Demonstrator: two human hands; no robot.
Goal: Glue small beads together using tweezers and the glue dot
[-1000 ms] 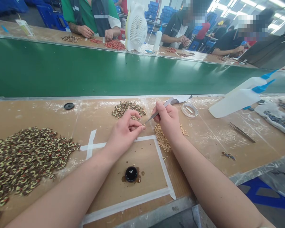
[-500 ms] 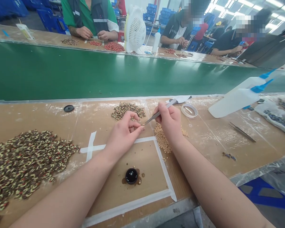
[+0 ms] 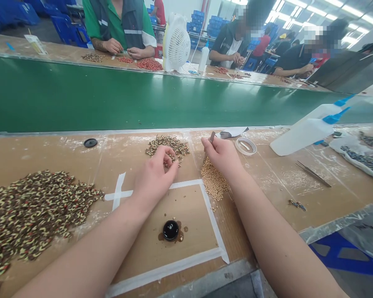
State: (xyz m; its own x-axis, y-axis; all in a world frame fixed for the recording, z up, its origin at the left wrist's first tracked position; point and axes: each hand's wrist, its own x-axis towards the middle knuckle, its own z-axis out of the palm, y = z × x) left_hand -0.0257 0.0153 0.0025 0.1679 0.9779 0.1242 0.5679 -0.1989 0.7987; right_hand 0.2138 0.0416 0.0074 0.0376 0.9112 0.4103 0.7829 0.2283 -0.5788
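My right hand (image 3: 224, 155) grips metal tweezers (image 3: 211, 137), pointing down at a heap of small beige beads (image 3: 214, 182). Much of the tweezers is hidden by the fingers. My left hand (image 3: 157, 171) is beside a small pile of dark-and-cream pieces (image 3: 164, 142), with its fingers curled in toward the thumb. Whatever lies between those fingertips is too small to make out. Nearer to me, a small round black dish (image 3: 170, 230) of dark, shiny liquid sits inside a white tape outline (image 3: 216, 225), with brown spots around it.
At left spreads a large heap of dark-and-cream pieces (image 3: 40, 211); behind it lies a black lid (image 3: 90, 142). To the right are a tape roll (image 3: 245, 146), white bottles (image 3: 304, 134) and spare tweezers (image 3: 313, 174). Past the green belt (image 3: 96, 97), people work near a fan (image 3: 176, 43).
My right hand has turned the tweezers away from my left fingertips and down to the beige beads. My left hand has shifted slightly left, away from the right hand.
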